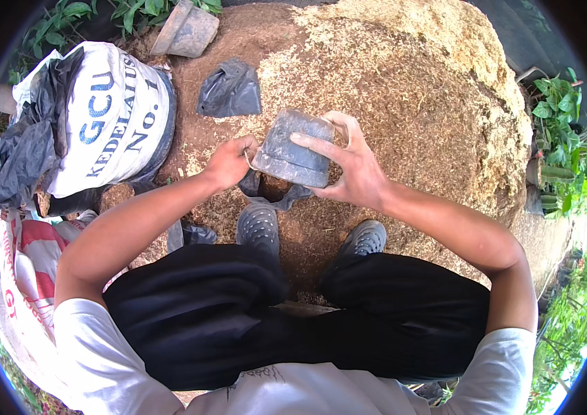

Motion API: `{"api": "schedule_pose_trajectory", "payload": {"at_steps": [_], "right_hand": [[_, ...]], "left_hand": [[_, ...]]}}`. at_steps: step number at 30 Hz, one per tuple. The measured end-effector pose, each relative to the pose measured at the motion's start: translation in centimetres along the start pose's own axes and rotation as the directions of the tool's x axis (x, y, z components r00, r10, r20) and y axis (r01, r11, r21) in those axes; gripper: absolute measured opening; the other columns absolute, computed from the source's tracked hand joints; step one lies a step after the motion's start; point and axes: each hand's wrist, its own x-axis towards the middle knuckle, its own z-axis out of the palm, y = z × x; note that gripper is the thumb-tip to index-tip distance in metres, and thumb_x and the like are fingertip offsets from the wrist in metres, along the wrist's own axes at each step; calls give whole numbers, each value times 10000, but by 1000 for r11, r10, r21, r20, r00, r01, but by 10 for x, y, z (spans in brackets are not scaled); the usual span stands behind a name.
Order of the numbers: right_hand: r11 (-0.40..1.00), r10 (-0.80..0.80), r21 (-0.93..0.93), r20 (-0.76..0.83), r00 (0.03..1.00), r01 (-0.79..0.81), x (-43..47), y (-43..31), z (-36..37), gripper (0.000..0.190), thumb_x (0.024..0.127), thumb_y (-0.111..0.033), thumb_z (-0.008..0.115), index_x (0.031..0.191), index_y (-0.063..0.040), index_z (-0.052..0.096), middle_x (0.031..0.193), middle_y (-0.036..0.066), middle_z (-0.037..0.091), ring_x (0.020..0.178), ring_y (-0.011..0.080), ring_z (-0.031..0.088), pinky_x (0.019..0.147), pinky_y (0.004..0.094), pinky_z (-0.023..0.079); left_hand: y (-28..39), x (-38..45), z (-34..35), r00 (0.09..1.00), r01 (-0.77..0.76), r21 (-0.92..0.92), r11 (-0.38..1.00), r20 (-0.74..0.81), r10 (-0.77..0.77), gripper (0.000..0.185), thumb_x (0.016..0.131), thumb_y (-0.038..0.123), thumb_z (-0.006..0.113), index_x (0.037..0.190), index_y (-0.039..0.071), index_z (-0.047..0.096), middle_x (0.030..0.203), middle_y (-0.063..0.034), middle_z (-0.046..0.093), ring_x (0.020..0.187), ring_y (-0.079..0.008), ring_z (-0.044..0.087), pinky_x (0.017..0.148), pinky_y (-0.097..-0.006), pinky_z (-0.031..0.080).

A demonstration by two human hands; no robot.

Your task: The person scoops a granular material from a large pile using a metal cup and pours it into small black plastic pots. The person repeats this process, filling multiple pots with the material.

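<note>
A grey plastic plant pot (289,142) is tilted over in front of me, its banded rim toward me and its narrower base away. My right hand (358,163) grips its right side, fingers spread across the wall. At the left end of the rim, my left hand (227,162) is closed with its fingertips against the edge. A thin pale strip shows by those fingertips; what it is I cannot tell. Below the pot an open black plastic planting bag (293,197) with brown material inside sits by my shoe, partly hidden by the pot.
A broad mound of brown husk-like growing medium (402,119) spreads ahead. On it lie a black plastic bag (231,91) and another pot (188,31) on its side. A printed white sack (117,114) stands left, with a red-and-white sack (39,259) nearer. Potted plants (555,176) line the right.
</note>
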Motion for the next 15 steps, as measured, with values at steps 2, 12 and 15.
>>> {"api": "schedule_pose_trajectory", "payload": {"at_steps": [2, 12, 15], "right_hand": [[999, -46, -28, 15, 999, 47, -1, 1, 0, 986, 608, -171, 1024, 1461, -416, 595, 1506, 162, 286, 1394, 409, 478, 1131, 479, 585], [994, -105, 39, 133, 986, 101, -5, 3, -1, 948, 602, -147, 1031, 1412, -435, 632, 1572, 154, 229, 1419, 400, 478, 1125, 420, 597], [993, -117, 38, 175, 977, 112, -7, 5, -1, 949, 574, -168, 1044, 1398, -426, 651, 1569, 136, 239, 1442, 392, 442, 1147, 428, 574]], "left_hand": [[-2, 1, -1, 1000, 22, -41, 999, 23, -21, 94, 1040, 114, 565, 1053, 58, 639, 953, -197, 706, 901, -286, 661, 881, -418, 519], [8, -4, -3, 998, -22, -22, 1000, 58, 23, 139, 1046, 173, 585, 1046, 48, 643, 943, -156, 704, 891, -261, 643, 858, -415, 509], [11, -8, -4, 997, 9, -13, 1000, 81, -8, 105, 1026, 138, 582, 1029, 47, 635, 903, -140, 680, 859, -236, 620, 830, -398, 505]]}}
